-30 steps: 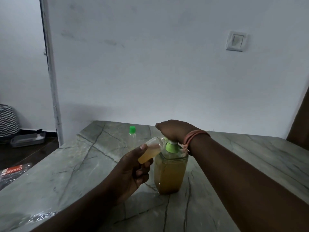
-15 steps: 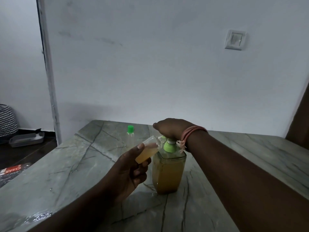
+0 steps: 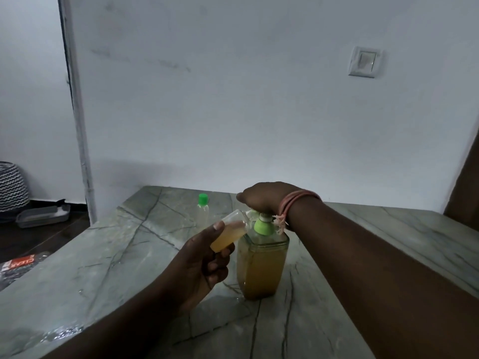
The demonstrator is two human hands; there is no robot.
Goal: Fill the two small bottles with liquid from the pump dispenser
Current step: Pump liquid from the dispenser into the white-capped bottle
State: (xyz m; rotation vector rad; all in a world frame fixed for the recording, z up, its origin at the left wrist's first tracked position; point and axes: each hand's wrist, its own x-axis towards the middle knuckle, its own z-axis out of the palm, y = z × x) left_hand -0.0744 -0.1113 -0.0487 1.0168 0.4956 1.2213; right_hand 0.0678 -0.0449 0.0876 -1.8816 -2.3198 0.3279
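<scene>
Little changed over the last second: right hand [image 3: 261,196] still presses pump dispenser [image 3: 261,260] mid-table; left hand [image 3: 204,265] grips tilted small bottle [image 3: 229,234] at spout, roughly half full; capped bottle [image 3: 202,209] waits toward far edge.

My clear glossy plastic dispenser [image 3: 261,265] stands on the smooth, veined stone tabletop [image 3: 108,257]; the wall [image 3: 233,99] behind looks matt
</scene>
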